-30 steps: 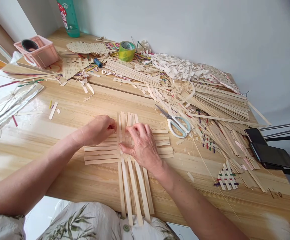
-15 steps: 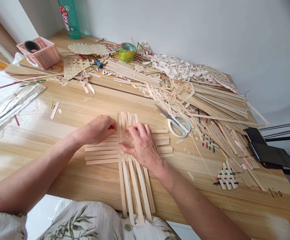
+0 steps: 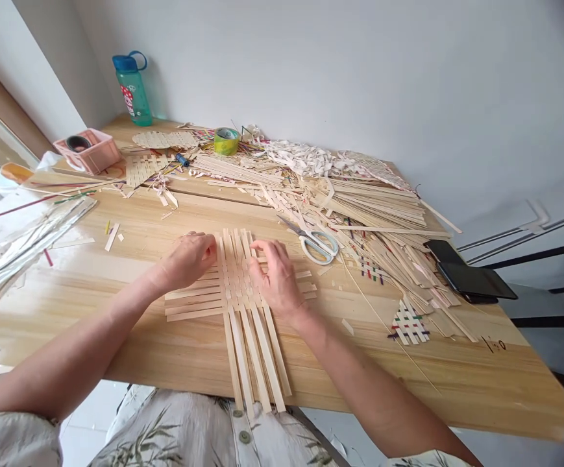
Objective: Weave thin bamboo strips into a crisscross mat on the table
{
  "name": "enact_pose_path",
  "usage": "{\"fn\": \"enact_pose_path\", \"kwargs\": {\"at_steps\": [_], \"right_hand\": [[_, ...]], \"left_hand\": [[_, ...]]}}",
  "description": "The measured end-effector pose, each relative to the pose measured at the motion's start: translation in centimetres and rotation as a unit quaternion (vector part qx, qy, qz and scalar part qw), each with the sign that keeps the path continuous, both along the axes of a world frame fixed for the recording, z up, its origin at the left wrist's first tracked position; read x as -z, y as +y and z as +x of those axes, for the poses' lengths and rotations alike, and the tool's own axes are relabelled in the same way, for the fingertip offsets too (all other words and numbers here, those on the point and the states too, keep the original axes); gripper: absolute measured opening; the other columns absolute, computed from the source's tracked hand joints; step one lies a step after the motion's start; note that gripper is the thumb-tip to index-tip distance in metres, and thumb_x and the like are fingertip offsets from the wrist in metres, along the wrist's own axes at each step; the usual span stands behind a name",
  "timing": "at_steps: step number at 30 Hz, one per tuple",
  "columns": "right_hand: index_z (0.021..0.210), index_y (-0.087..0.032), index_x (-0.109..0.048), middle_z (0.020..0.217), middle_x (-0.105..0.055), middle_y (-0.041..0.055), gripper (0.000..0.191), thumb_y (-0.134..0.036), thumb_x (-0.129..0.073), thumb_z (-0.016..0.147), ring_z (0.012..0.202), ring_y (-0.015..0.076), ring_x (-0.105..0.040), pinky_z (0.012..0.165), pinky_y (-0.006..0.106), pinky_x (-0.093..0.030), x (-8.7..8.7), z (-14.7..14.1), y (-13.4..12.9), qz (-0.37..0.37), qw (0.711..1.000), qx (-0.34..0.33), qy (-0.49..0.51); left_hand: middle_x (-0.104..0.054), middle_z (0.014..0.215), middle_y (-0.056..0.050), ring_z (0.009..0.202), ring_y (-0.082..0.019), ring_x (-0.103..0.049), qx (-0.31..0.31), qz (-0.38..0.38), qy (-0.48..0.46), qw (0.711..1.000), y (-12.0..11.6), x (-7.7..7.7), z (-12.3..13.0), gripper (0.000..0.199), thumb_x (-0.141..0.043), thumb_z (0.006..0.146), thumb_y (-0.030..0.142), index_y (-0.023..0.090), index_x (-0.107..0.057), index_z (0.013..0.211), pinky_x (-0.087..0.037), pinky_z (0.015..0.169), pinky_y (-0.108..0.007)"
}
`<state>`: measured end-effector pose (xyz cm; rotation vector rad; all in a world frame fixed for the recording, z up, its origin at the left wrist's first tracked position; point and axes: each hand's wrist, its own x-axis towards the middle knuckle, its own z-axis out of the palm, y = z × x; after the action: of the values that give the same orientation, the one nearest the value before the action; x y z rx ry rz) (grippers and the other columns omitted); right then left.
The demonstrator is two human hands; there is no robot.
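A cross-shaped weave of flat pale wooden strips [image 3: 236, 279] lies on the table in front of me. Its lower strips reach past the front edge towards my shirt. At the weave's upper left edge, my left hand [image 3: 191, 259] is closed with the fingers curled; its fingertips are hidden, so what they grip cannot be made out. My right hand [image 3: 279, 275] rests at the right edge, fingers bent and thumb apart from them, around the ends of the crosswise strips. Right of that hand lie white-handled scissors [image 3: 318, 246], blades pointing up-left.
Behind lie heaped loose strips [image 3: 379, 201], white curled shavings [image 3: 306, 159] and a tape roll [image 3: 226, 141]. A pink basket [image 3: 88, 155] and a teal bottle [image 3: 134, 97] stand back left. Black phones [image 3: 471, 272] and a small woven triangle [image 3: 411, 323] are at right.
My right hand has moved off the middle of the weave to its right edge, uncovering the woven centre. My left hand stays at the left edge. The camera view has tilted upward.
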<state>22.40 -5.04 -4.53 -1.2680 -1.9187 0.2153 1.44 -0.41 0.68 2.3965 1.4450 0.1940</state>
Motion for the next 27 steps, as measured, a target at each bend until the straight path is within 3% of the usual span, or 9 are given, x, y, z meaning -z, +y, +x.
{"fn": "enact_pose_path", "kwargs": {"at_steps": [4,11,19,23,27], "right_hand": [[0.096,-0.022,-0.058,0.096,-0.064,0.0081,0.026,-0.005,-0.040,0.090,0.096,0.0251,-0.056,0.086,0.039,-0.046,-0.4,1.4,0.2,-0.017,0.999,0.035,-0.031],[0.089,-0.021,-0.060,0.093,-0.064,0.0076,0.017,-0.009,-0.049,0.089,0.093,0.0250,-0.054,0.085,0.037,-0.045,0.4,1.4,0.3,-0.027,0.991,0.024,-0.132],[0.088,-0.022,-0.059,0.093,-0.061,0.0072,0.017,-0.008,-0.050,0.088,0.093,0.0249,-0.052,0.083,0.036,-0.044,0.5,1.2,0.2,-0.032,0.986,0.024,-0.164],[0.087,-0.022,-0.058,0.092,-0.062,0.0070,0.016,-0.007,-0.051,0.087,0.092,0.0253,-0.052,0.081,0.036,-0.044,0.7,1.1,0.3,-0.033,0.983,0.027,-0.176],[0.095,-0.020,-0.060,0.097,-0.064,0.0077,0.017,-0.009,-0.048,0.090,0.095,0.0243,-0.054,0.085,0.035,-0.045,0.2,1.4,0.6,-0.004,0.991,0.029,-0.127]], "left_hand": [[-0.066,0.095,-0.009,0.089,-0.025,-0.061,0.010,0.104,-0.010,0.994,-1.9,0.3,1.3,0.014,-0.049,0.090,0.013,0.016,-0.062,0.096,-0.047,0.082,-0.037],[-0.063,0.108,-0.014,0.103,-0.030,-0.058,0.054,0.119,0.094,0.987,-5.1,1.6,4.0,0.015,-0.049,0.096,0.021,0.015,-0.062,0.101,-0.049,0.085,-0.042],[-0.061,0.109,-0.014,0.105,-0.031,-0.056,0.062,0.124,0.131,0.982,-5.1,2.4,4.5,0.020,-0.043,0.098,0.019,0.017,-0.060,0.108,-0.047,0.087,-0.043],[-0.060,0.107,-0.015,0.105,-0.032,-0.055,0.070,0.132,0.109,0.983,-4.8,2.5,4.3,0.020,-0.043,0.098,0.021,0.017,-0.061,0.107,-0.047,0.086,-0.044],[-0.061,0.105,-0.014,0.101,-0.029,-0.055,0.088,0.102,0.058,0.989,-3.5,2.2,3.4,0.022,-0.043,0.099,0.023,0.016,-0.062,0.106,-0.047,0.087,-0.040]]}}
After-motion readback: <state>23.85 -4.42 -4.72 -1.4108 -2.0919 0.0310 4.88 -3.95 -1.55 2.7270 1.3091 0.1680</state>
